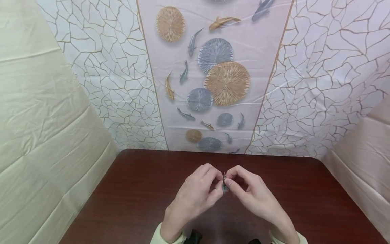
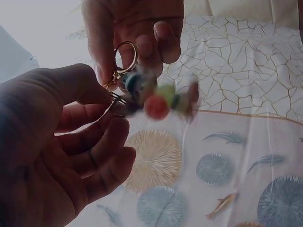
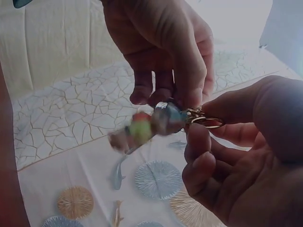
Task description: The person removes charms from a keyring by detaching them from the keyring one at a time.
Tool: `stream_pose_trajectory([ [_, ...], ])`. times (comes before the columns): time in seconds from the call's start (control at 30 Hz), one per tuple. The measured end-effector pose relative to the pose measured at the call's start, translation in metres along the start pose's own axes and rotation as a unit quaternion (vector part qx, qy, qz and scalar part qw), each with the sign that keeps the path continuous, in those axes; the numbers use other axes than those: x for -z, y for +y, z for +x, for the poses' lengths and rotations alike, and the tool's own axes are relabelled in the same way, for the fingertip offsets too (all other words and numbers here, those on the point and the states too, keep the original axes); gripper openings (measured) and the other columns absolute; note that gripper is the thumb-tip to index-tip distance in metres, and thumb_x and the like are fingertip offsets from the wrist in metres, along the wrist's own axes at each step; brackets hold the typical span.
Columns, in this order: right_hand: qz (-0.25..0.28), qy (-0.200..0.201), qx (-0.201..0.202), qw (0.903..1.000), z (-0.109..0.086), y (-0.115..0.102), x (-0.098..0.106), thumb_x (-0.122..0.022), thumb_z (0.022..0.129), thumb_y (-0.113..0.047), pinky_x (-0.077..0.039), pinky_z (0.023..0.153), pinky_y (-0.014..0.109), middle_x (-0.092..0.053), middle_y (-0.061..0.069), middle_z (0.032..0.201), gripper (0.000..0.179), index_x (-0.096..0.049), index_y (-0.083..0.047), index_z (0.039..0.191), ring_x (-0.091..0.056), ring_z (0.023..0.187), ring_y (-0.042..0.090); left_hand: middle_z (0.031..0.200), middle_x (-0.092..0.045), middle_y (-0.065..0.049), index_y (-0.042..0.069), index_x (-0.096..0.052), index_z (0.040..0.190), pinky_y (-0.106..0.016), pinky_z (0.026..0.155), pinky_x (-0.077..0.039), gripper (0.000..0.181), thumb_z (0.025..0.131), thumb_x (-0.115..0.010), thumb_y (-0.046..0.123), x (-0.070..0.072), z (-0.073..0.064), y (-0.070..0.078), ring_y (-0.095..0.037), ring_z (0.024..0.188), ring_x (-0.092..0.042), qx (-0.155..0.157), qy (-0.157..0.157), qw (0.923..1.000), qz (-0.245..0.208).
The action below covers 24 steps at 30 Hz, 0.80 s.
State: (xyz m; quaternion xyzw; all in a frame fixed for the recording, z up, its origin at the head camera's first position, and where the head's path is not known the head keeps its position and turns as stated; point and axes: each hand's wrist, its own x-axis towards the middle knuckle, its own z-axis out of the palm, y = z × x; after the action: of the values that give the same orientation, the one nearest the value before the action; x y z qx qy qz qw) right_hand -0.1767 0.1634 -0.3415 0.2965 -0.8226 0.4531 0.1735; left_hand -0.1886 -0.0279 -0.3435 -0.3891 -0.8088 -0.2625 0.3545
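Note:
Both hands meet over the table, working on a small beaded keychain (image 1: 225, 187). My left hand (image 1: 195, 191) pinches its metal end between thumb and fingers, where thin silvery loops (image 2: 118, 98) show in the left wrist view. From the other side, my right hand (image 1: 257, 196) pinches the same metal end with thumb and index finger. A gold-coloured ring (image 3: 213, 122) juts out by the right fingertips. Red, green and bluish beads (image 2: 157, 107) hang off blurred, away from the fingers. The fingertips partly hide where the metal pieces join.
The dark reddish-brown table (image 1: 146, 183) spreads under both hands. Behind it hangs a patterned cloth (image 1: 210, 115) with fish and round leaf shapes. Pale quilted panels (image 1: 55, 152) flank the table on both sides. Small black objects (image 1: 194, 236) show by the sleeves at the near edge.

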Motion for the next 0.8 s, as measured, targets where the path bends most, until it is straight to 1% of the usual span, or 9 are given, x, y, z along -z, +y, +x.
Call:
stream_pose_trajectory([
  [0.07, -0.009, 0.01, 0.009, 0.9999, 0.0, -0.001, 0.0, -0.065, 0.092, -0.006, -0.045, 0.053, 0.021, -0.061, -0.009, 0.082, 0.017, -0.06, -0.022, 0.093, -0.055, 0.069, 0.002, 0.087, -0.058, 0.005, 0.012, -0.062, 0.087, -0.012, 0.071, -0.044, 0.005, 0.084, -0.062, 0.009, 0.0, 0.001, -0.001, -0.006, 0.08, -0.054, -0.005, 0.008, 0.9998, -0.018],
  [0.17, -0.009, 0.014, 0.015, 0.9997, 0.0, -0.003, 0.0, -0.065, 0.092, -0.006, -0.047, 0.052, 0.022, -0.062, -0.009, 0.084, 0.016, -0.06, -0.022, 0.093, -0.056, 0.072, 0.003, 0.099, -0.064, 0.002, 0.012, -0.061, 0.086, -0.011, 0.075, -0.046, 0.008, 0.082, -0.064, 0.006, 0.0, 0.001, -0.002, -0.008, 0.088, -0.06, -0.005, 0.017, 0.9988, -0.047],
  [0.23, 0.009, 0.008, 0.016, 0.9998, -0.001, -0.004, -0.001, -0.064, 0.093, -0.005, -0.049, 0.051, 0.022, -0.062, -0.008, 0.084, 0.014, -0.06, -0.019, 0.093, -0.058, 0.069, 0.002, 0.106, -0.066, -0.001, 0.013, -0.06, 0.086, -0.009, 0.074, -0.046, 0.01, 0.081, -0.064, 0.005, 0.0, 0.002, -0.001, -0.008, 0.089, -0.063, 0.008, 0.013, 0.997, -0.075],
  [0.3, 0.016, 0.004, 0.018, 0.9997, -0.002, -0.005, -0.001, -0.063, 0.093, -0.005, -0.05, 0.05, 0.021, -0.062, -0.008, 0.083, 0.014, -0.06, -0.018, 0.094, -0.059, 0.067, 0.001, 0.108, -0.068, -0.003, 0.012, -0.059, 0.086, -0.007, 0.071, -0.046, 0.014, 0.079, -0.065, 0.001, 0.0, 0.002, 0.0, -0.006, 0.085, -0.064, 0.025, 0.005, 0.9938, -0.108],
  [0.37, 0.017, 0.002, 0.032, 0.9993, -0.002, -0.006, -0.001, -0.063, 0.093, -0.003, -0.05, 0.051, 0.019, -0.061, -0.007, 0.083, 0.015, -0.059, -0.017, 0.094, -0.059, 0.066, 0.002, 0.106, -0.069, -0.002, 0.012, -0.059, 0.087, -0.005, 0.068, -0.045, 0.015, 0.08, -0.064, -0.001, 0.001, 0.002, 0.001, -0.003, 0.079, -0.063, 0.044, -0.004, 0.9887, -0.143],
  [0.43, 0.003, 0.007, 0.048, 0.9988, -0.003, -0.006, -0.001, -0.064, 0.092, -0.002, -0.049, 0.052, 0.017, -0.061, -0.008, 0.084, 0.016, -0.059, -0.018, 0.094, -0.059, 0.069, 0.002, 0.101, -0.069, -0.001, 0.012, -0.059, 0.087, -0.006, 0.066, -0.047, 0.016, 0.081, -0.063, -0.003, 0.002, 0.002, 0.002, 0.0, 0.074, -0.06, 0.057, -0.008, 0.9836, -0.171],
  [0.53, -0.013, 0.016, 0.069, 0.9974, -0.002, -0.007, -0.001, -0.065, 0.091, -0.002, -0.048, 0.054, 0.014, -0.062, -0.008, 0.086, 0.014, -0.06, -0.015, 0.094, -0.058, 0.071, 0.004, 0.095, -0.069, 0.001, 0.012, -0.059, 0.087, -0.007, 0.064, -0.048, 0.016, 0.082, -0.062, -0.003, 0.002, 0.002, 0.003, 0.001, 0.072, -0.059, 0.071, -0.007, 0.9785, -0.193],
  [0.7, 0.02, 0.019, 0.062, 0.9977, -0.003, -0.01, 0.0, -0.063, 0.092, 0.001, -0.052, 0.052, 0.017, -0.062, -0.005, 0.084, 0.014, -0.06, -0.013, 0.096, -0.061, 0.067, 0.006, 0.09, -0.067, 0.004, 0.013, -0.061, 0.09, -0.01, 0.064, -0.049, 0.012, 0.087, -0.062, 0.001, 0.002, 0.002, 0.002, 0.001, 0.071, -0.057, 0.08, -0.017, 0.9719, -0.22],
  [0.8, 0.029, 0.024, 0.058, 0.9976, -0.004, -0.012, 0.002, -0.062, 0.091, 0.004, -0.052, 0.052, 0.018, -0.063, -0.004, 0.084, 0.019, -0.06, -0.014, 0.097, -0.061, 0.067, 0.004, 0.085, -0.065, 0.007, 0.014, -0.062, 0.092, -0.01, 0.062, -0.047, 0.009, 0.091, -0.061, 0.005, 0.002, 0.002, 0.001, 0.001, 0.07, -0.056, 0.075, -0.022, 0.972, -0.222],
])
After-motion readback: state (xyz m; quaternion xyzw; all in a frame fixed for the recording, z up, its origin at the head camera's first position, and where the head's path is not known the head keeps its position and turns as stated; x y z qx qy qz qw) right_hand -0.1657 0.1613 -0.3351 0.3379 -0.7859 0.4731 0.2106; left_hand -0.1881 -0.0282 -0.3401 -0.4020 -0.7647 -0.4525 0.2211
